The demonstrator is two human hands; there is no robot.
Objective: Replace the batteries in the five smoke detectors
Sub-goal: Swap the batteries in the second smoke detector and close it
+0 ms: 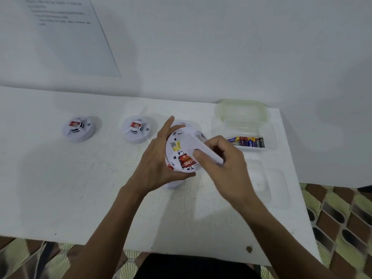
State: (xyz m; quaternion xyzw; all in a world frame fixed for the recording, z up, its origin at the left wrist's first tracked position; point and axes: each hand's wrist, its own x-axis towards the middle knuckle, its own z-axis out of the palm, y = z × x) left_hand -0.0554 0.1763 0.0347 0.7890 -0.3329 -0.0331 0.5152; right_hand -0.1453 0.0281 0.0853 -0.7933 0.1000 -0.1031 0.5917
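Thumb [198, 154] of the right hand [227, 164] presses on the white battery cover [191, 141], with the other fingers curled beneath it in a pinch. The left hand [155, 164] wraps the rim of the upturned smoke detector [177, 137], held above the table [60, 178] with its open bay facing the camera.

Risks: the cover may slip from so narrow a pinch, or its tabs may snap if it is levered sideways. Because the body is tilted, the red cells [187, 161] could drop out. Spent and fresh cells could also be confused if they are set down near the clear box [269, 137] of spare batteries [249, 141].

Writing: the red cells show "HONG", inverted. One spare appears to read "Eveready". The yellow sticker [176, 146] is illegible, as is the sheet [66, 27] on the wall. Two further detectors [79, 128] [136, 128] carry red labels too small to read.
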